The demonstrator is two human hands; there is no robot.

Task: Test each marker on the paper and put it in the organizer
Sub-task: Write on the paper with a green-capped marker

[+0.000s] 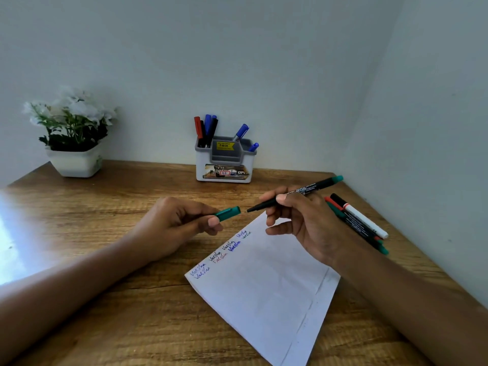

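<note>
Starting the green test, I'd say: paper [264,286] shows no green yet, organizer [202,165] well behind it. Your right hand [311,223] grips the uncapped marker [311,187] over the paper's far corner; left hand [169,225] pinches the cap [228,213] just left. Next: tip onto blank paper.

— What's on the brown wooden desk [126,320]?
— A white sheet of paper [264,286] near centre, with handwriting along one edge. Far centre, a grey-and-white plastic organizer [224,167]; far left, a white square flowerpot [76,163].
— And right?
— Several loose markers [356,220], bunched together.
</note>
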